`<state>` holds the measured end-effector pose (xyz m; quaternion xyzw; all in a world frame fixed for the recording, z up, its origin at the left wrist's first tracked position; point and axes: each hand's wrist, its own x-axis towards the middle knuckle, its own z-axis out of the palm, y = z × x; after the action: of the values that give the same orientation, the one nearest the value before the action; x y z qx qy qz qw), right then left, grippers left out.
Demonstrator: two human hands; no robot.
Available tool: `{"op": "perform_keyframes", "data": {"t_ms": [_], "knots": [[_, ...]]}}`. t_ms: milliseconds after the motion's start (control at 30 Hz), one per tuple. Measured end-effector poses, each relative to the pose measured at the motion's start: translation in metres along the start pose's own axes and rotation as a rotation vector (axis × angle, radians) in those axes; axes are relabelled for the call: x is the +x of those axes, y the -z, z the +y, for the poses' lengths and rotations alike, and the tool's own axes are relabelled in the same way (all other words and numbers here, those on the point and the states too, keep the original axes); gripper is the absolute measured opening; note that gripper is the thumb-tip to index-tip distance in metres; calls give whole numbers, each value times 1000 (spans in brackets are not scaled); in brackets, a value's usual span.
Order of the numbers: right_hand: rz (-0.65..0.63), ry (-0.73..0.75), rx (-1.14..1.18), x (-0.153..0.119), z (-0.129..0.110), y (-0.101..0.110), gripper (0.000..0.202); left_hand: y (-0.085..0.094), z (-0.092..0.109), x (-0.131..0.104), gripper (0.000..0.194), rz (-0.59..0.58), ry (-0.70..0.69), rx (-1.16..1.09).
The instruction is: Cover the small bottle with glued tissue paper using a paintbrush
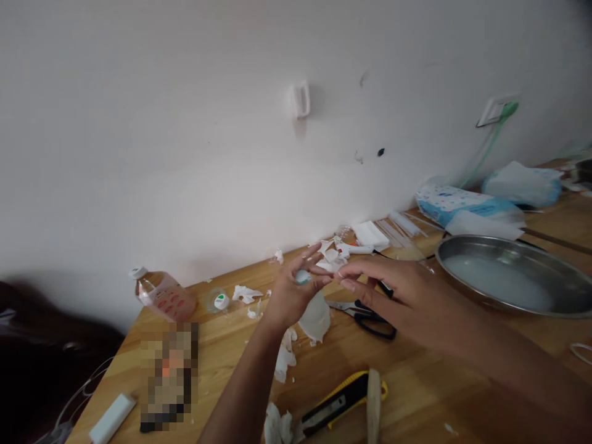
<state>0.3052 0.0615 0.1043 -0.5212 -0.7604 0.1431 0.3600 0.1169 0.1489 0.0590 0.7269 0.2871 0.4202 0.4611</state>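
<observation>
My left hand (298, 285) is raised over the wooden table (231, 364), its fingers curled round a small pale blue-white piece (303, 277). The fingertips of my right hand (379, 287) are pinched together and meet those of my left hand; what they hold, if anything, is too small to make out. Beneath the hands a translucent whitish object (316, 319) rests on the wood. Dark-handled scissors (375, 324) lie just below my right hand. Behind the hands is a white glue gun (354, 250) among crumpled white scraps.
A steel basin (513, 274) of cloudy liquid stands at right, tissue packs (467, 206) behind it. A yellow-black cutter (340, 404) and a wooden stick (374, 407) lie in front. A pink-labelled bottle (164, 295), a white power bank (112, 419) and a blurred-out item are at left.
</observation>
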Motion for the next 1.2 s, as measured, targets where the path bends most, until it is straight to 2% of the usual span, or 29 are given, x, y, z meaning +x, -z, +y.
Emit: {"op": "perform_keyframes", "data": {"t_ms": [67,167,267,467,633,700,800,900,967,1067,1200], "knots": [[-15,1,10,1,1,0,20,2,-5,1,26,21,16,-50],[-38,1,20,2,1,-3,20,5,-9,1,45,58,40,-65],[-55,-20,25,3,2,-9,23,4,-7,0,23,74,50,-32],[-73,-53,86,12,12,-18,21,-2,1,-2,17,53,50,45],[-95,-29,122,14,19,-21,18,-6,5,-1,39,29,43,95],[-88,-24,117,15,24,-23,17,-7,6,0,42,21,26,102],[-23,-19,98,15,34,-24,23,-6,4,2,38,1,-9,102],[60,-30,78,16,41,-26,28,-1,0,4,43,-24,-30,103],[60,-44,69,16,40,-30,24,3,-3,4,53,-55,-48,90],[-11,-47,110,16,32,-40,16,8,-6,2,67,-91,-82,54],[-24,-49,189,17,23,-57,16,9,-5,-4,72,-84,-74,34]]}}
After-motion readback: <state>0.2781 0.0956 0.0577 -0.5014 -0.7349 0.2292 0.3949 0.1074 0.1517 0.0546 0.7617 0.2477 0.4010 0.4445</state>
